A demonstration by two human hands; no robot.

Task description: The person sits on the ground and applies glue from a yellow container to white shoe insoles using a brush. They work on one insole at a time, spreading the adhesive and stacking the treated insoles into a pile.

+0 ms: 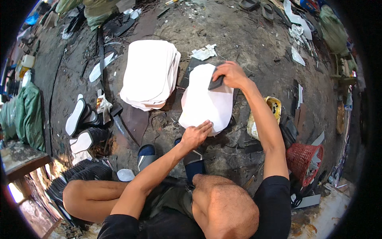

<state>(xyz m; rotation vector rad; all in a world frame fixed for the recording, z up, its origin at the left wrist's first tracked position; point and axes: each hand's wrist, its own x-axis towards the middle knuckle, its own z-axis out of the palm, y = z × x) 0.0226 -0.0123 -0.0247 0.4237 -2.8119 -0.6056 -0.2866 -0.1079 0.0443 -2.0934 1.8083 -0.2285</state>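
Note:
White sole-shaped sheets (205, 105) lie in front of me on a dark board. My left hand (197, 134) rests on their near end, fingers stretched out and pressing flat. At the far right edge of the top sheet, my right hand (230, 74) grips a dark grey flat block (215, 82), its face against the sheet. The fingers are slightly blurred, and what kind of block it is I cannot make out. To the left stands a thick stack of similar white sheets (149, 73), its edges uneven.
A hammer (119, 121) lies left of my feet, near several sandal soles (75, 117). Right of my work sit a yellowish container (273, 104) and a red basket (303, 161) of scraps. A crumpled white scrap (203, 52) lies beyond the sheets.

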